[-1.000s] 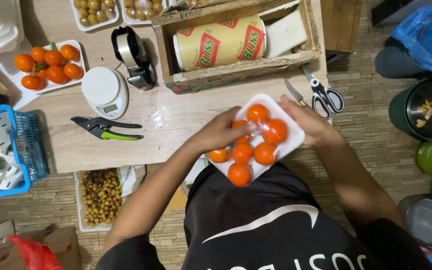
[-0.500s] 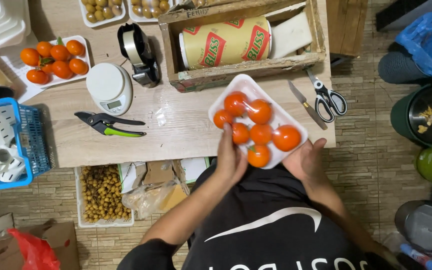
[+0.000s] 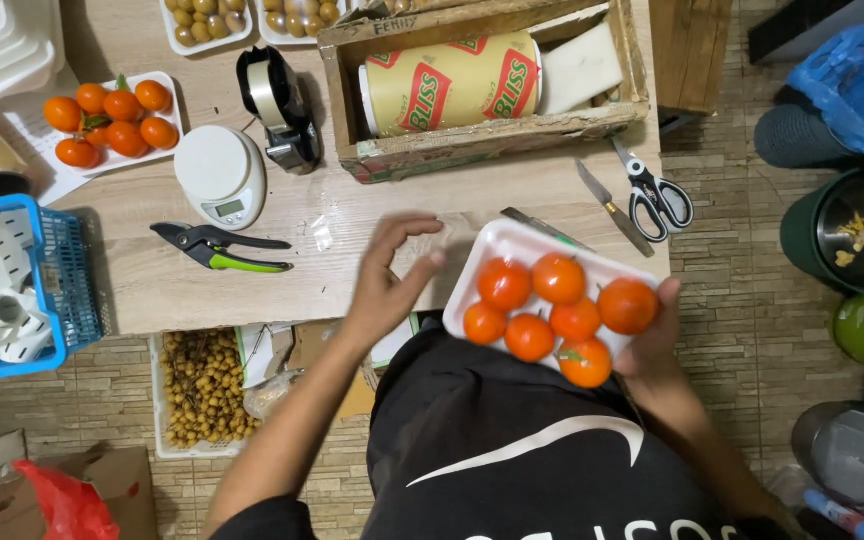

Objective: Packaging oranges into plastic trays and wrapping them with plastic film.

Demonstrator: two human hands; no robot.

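A white foam tray (image 3: pixel 500 243) filled with several orange-red tomatoes (image 3: pixel 558 278) hangs over the near edge of the wooden table (image 3: pixel 352 215). My right hand (image 3: pixel 652 338) grips the tray's right end from below. My left hand (image 3: pixel 389 283) is off the tray, fingers spread, hovering above the table edge just left of it. Behind the tray lie a knife (image 3: pixel 614 211) and scissors (image 3: pixel 654 191).
A wooden crate (image 3: pixel 472 135) holding a roll of film stands at the back. A tape dispenser (image 3: pixel 282 110), a round white scale (image 3: pixel 220 175), pruning shears (image 3: pixel 217 247), another tomato tray (image 3: pixel 112 118) and a blue basket (image 3: pixel 52 275) sit to the left. Bins stand right.
My left hand has let go of the tray and moved left with its fingers spread. The tray has shifted toward me, held now only by my right hand.
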